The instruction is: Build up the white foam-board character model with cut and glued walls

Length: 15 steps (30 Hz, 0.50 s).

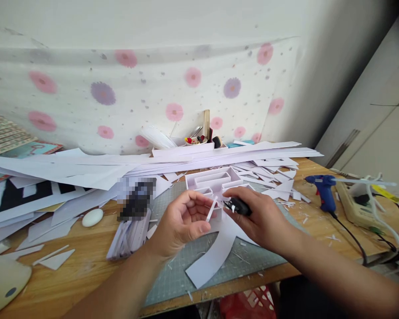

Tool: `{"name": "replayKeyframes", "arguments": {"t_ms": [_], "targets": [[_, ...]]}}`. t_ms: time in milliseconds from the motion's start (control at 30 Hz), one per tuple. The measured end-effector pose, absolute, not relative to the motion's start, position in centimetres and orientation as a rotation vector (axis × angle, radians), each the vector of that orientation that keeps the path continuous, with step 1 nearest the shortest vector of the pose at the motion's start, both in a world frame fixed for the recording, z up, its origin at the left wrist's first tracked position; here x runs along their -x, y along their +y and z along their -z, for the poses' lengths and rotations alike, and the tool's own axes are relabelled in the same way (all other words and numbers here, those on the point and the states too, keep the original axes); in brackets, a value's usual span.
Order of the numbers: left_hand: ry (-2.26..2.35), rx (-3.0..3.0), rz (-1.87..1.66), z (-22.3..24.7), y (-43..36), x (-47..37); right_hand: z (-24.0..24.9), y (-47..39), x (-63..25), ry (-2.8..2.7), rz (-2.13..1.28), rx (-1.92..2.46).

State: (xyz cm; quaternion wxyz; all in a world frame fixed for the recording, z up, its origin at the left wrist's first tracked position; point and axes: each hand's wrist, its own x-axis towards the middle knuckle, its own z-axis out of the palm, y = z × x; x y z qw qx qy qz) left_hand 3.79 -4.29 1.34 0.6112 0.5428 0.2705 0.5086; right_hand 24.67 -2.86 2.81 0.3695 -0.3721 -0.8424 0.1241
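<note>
My left hand (188, 219) pinches a thin white strip (212, 209) between thumb and fingers, tilted upward. Close to its right, my right hand (262, 212) is closed around a black tool (240, 206) that looks like a utility knife; its tip points toward the strip and the blade is hard to make out. Just behind both hands stands a white box-like model (216, 177) with upright walls, partly hidden by my fingers. A curved white sheet piece (213, 254) lies below them on the grey-green cutting mat (173, 279).
A blue glue gun (326, 192) stands at the right beside a power strip (355, 204). White offcuts (269, 173) and long sheets (199, 161) cover the back. Bundled white strips (129, 235) and a white oval object (92, 217) lie left.
</note>
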Motion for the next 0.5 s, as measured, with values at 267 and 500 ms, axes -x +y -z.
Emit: {"name": "replayKeyframes", "arguments": {"t_ms": [267, 500], "targets": [[0.708, -1.440, -1.279, -1.40, -4.47, -3.60, -3.25, -3.56, -24.99, -2.384, 0.008, 1.047], [0.722, -1.516, -1.326, -1.36, -4.68, -3.77, -2.99, -3.29, -24.80, -2.408, 0.210, 1.146]]}}
